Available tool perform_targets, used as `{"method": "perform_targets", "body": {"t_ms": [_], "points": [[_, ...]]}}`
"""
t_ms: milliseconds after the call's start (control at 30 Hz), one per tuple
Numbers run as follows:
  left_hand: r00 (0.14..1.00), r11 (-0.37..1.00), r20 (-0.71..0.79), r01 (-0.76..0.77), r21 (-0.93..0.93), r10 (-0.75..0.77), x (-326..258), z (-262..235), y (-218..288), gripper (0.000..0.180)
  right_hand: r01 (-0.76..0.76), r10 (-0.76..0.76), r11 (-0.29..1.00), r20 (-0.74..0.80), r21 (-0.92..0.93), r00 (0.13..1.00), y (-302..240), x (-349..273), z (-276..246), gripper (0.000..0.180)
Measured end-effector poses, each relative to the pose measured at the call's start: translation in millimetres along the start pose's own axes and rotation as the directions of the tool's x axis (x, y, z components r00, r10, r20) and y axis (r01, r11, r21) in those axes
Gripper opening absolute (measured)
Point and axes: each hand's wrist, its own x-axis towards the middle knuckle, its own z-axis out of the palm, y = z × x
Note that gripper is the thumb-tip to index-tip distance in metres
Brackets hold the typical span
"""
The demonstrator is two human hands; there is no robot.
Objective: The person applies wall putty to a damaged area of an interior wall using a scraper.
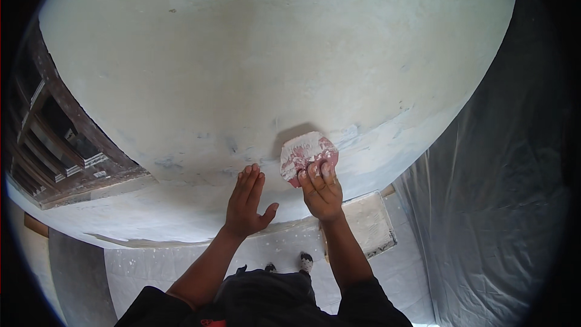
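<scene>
My right hand (322, 192) grips the lower edge of a flat pinkish-red spreader (308, 154), its fingers lying over the face. White filler is smeared across the spreader, thickest along its upper edge. The spreader is at the pale plastered wall (272, 72) and throws a shadow on it; whether its edge touches cannot be seen. To the left, my left hand (247, 201) has its fingers stretched upward and its thumb out, with nothing in it. Its fingertips are at the wall's surface, on or just off it.
A wooden window frame (91, 175) with dark slats is at the left. Grey plastic sheeting (484, 218) hangs at the right, and a pale sheet (399, 278) spreads over the floor. By my right forearm lies a shallow tray (369, 221) coated with whitish filler. Bluish-grey patches mark the wall.
</scene>
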Motion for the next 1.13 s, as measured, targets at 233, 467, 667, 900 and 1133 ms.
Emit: {"method": "perform_targets", "body": {"t_ms": [233,467,667,900,1133], "points": [[1.000,1.000,-0.009,0.009,0.006,-0.008,-1,5,-1,0.066,0.083,-0.083,0.997,0.055,0.004,0.995,16,51,11,0.025],[0.999,0.998,-0.031,0.012,0.058,-0.010,0,9,0,0.066,0.092,-0.098,0.995,0.140,0.049,0.985,24,18,19,0.025],[0.999,0.995,-0.052,0.011,0.097,-0.006,-3,13,-1,0.066,0.098,-0.098,0.995,0.173,0.008,0.980,29,0,8,0.027],[0.998,0.994,-0.062,0.026,0.110,-0.019,-5,20,1,0.065,0.196,-0.194,0.980,0.102,-0.011,0.976,35,0,-14,0.022],[0.998,0.989,-0.055,0.020,0.148,-0.012,-5,20,-1,0.069,0.189,-0.191,0.981,0.062,0.039,0.980,55,33,5,0.023]]}}
